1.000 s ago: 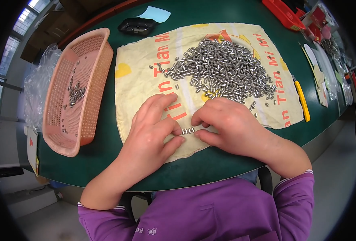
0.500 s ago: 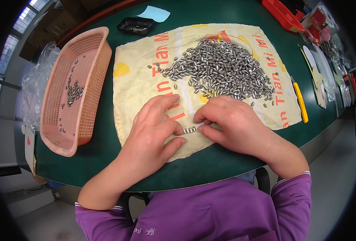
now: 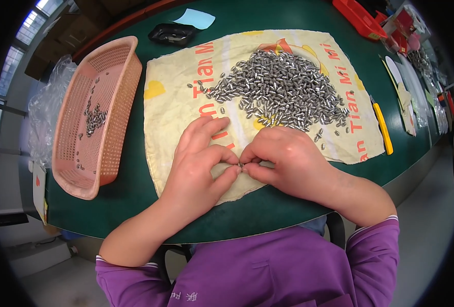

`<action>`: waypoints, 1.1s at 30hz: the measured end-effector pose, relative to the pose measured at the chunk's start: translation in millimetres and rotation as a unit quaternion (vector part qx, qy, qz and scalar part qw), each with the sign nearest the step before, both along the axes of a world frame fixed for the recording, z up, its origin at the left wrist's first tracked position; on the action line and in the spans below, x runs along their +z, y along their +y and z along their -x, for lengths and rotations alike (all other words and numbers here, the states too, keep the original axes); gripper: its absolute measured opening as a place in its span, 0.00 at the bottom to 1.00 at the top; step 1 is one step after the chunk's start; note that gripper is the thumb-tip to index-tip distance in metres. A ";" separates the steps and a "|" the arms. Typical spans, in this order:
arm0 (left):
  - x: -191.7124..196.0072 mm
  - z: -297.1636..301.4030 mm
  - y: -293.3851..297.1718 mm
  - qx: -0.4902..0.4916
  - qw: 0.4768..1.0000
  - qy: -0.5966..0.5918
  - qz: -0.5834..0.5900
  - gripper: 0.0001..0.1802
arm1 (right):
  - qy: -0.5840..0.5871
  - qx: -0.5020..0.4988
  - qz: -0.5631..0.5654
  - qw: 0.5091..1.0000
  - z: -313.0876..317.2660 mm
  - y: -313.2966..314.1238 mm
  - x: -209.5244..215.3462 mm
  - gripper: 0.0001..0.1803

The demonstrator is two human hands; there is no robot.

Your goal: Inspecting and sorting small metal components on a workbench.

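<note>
My left hand (image 3: 198, 161) and my right hand (image 3: 288, 158) meet fingertip to fingertip over the near part of a yellow printed cloth (image 3: 173, 115). Thumb and forefinger of each hand pinch small silvery metal pieces (image 3: 241, 166), which the fingers almost wholly cover. How many lie between them I cannot tell. The left hand's other fingers stick out, loosely bent, above the cloth. Beyond the hands a broad heap of small oval metal pieces (image 3: 286, 87) spreads over the cloth, with a few strays at its edges.
On the left stands a pink mesh basket (image 3: 119, 123) holding some of the same pieces, beside crumpled clear plastic (image 3: 45, 110). A black tray (image 3: 173, 34) and a light blue sheet (image 3: 196, 19) lie at the back. To the right are a yellow cutter (image 3: 383, 129) and a red tray (image 3: 360, 19).
My fingertips have come together from both sides onto the short row of metal pieces that showed between them. The right hand shifted slightly left. A stray piece lies apart near the heap's lower edge.
</note>
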State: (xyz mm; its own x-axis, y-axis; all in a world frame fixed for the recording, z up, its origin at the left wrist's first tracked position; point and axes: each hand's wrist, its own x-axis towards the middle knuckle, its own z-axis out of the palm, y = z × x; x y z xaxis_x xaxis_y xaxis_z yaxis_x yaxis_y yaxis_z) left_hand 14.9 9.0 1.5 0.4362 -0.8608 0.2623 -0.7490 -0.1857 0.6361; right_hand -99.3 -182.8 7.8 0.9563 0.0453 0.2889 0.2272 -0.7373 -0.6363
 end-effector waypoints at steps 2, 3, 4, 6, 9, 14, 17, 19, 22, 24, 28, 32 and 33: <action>0.7 -0.1 0.8 0.003 1.000 0.005 -0.008 0.13 | 0.020 -0.001 -0.012 1.000 -0.7 2.0 2.9 0.07; 0.9 -0.7 1.7 -0.002 1.000 0.009 -0.009 0.13 | 0.018 -0.001 -0.014 1.000 -1.1 2.4 2.9 0.07; 0.0 -1.0 1.3 -0.009 1.000 0.015 -0.009 0.14 | 0.023 0.006 -0.016 1.000 -0.3 2.0 2.6 0.08; 0.4 -1.1 -0.2 -0.017 1.000 0.015 -0.005 0.12 | 0.029 0.011 -0.018 0.999 1.1 0.8 2.4 0.08; 0.7 -1.3 0.0 -0.024 1.000 0.017 -0.003 0.11 | 0.033 0.020 -0.018 0.999 2.1 -0.8 2.3 0.09; 1.1 -2.7 1.5 -0.030 0.999 0.019 -0.005 0.13 | 0.045 0.030 -0.020 0.998 2.6 -1.6 4.2 0.10; 1.3 -3.7 2.2 -0.037 0.999 0.024 -0.004 0.14 | 0.043 0.030 -0.018 0.998 3.3 -1.5 3.9 0.11; 2.5 -3.6 2.7 -0.040 0.999 0.025 -0.004 0.16 | 0.032 0.029 -0.014 0.999 3.6 -1.8 1.9 0.12; 3.1 -4.9 5.3 -0.051 0.999 0.013 -0.010 0.20 | 0.023 0.028 -0.008 0.999 3.1 -1.2 3.1 0.14; 7.4 -3.1 5.9 -0.043 0.999 0.024 -0.015 0.21 | 0.026 0.029 -0.007 0.999 2.0 -1.1 3.3 0.16; 9.6 -4.4 7.0 0.022 0.992 0.116 0.044 0.21 | 0.018 0.056 -0.029 0.998 0.3 0.1 0.7 0.16; 10.5 -17.0 5.8 0.062 0.993 0.063 0.085 0.17 | -0.032 0.070 0.009 0.997 -1.2 4.5 -0.4 0.17; 11.0 -17.2 5.0 0.064 0.992 0.061 0.086 0.17 | -0.034 0.073 0.010 0.997 -1.8 4.5 -0.7 0.17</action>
State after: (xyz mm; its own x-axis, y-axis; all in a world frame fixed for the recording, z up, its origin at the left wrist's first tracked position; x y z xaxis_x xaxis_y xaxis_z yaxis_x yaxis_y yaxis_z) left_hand 32.1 14.0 12.5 0.5770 -0.7427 0.3397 -0.6422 -0.1556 0.7506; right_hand -97.5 -178.3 7.2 0.9171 0.1897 0.3506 0.3757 -0.7055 -0.6009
